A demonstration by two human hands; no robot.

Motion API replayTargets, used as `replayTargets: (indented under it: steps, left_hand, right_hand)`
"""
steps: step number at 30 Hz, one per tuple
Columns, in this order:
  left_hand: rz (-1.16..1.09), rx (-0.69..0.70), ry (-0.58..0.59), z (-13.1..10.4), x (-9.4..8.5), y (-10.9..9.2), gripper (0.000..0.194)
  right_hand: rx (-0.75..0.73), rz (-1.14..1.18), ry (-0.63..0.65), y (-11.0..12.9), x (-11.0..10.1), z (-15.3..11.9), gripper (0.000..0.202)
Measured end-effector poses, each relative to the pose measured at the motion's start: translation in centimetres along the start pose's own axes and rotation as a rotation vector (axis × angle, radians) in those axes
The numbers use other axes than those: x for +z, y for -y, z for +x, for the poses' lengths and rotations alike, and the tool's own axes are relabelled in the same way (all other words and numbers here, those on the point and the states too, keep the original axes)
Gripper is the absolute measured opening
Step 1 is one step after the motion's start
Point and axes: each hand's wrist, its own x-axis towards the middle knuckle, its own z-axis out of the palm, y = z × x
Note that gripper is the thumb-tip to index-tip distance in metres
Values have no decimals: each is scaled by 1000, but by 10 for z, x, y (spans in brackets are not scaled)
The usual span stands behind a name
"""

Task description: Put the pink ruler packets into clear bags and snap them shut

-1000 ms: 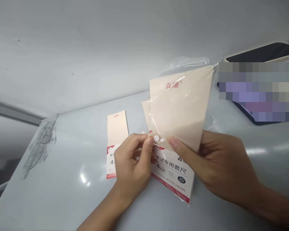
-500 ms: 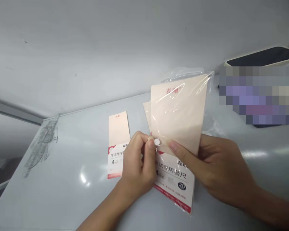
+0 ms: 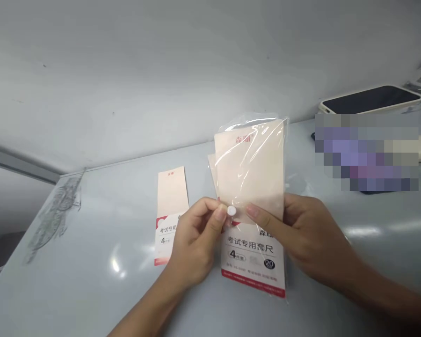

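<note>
A clear plastic pouch (image 3: 249, 178) with a beige, white and red ruler-set card inside stands upright in front of me. My right hand (image 3: 312, 234) grips its right edge, thumb across the front and fingers behind. At the pouch's left edge, my left hand (image 3: 199, 238) pinches beside a round white snap button (image 3: 231, 210). Whether the snap is fastened cannot be seen. Part of another beige card (image 3: 212, 168) peeks out behind the pouch on the left. A similar folded card (image 3: 171, 196) lies on the table, partly covered by my left hand.
A dark-screened phone (image 3: 372, 99) in a pale case is at the back right, by the wall. In front of it is a blurred-out purple item (image 3: 358, 154). Dark scribbled drawing marks (image 3: 59, 210) cover the left of the grey table (image 3: 91, 281).
The pouch has shifted slightly left and down and turned to face me more squarely. Both hands keep their places on it, the left still at the snap button.
</note>
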Motion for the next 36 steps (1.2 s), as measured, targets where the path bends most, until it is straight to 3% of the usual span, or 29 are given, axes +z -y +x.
replayTargets:
  steps: [3,6,16,22,30,36]
  left_hand:
    - [-24,-15,117,4,-8,-2,18]
    - [-43,-7,156,6,-12,-2,17]
    - [51,30,61,2,-5,1,17]
    - [139,80,-64,-1,4,5,18]
    - [103,95,22,-2,0,0,22]
    - [169,101,-62,0,1,1,18]
  right_hand:
    - [33,72,53,1,-2,1,27]
    - [47,87,70,1,-3,2,28]
    - [13,-2,-1,5,0,-3,27]
    - [-21,-18,-17,0,0,-2,28]
    - [-6,34,7,3,-1,-1,28]
    - [22,37,71,5,-1,-3,27]
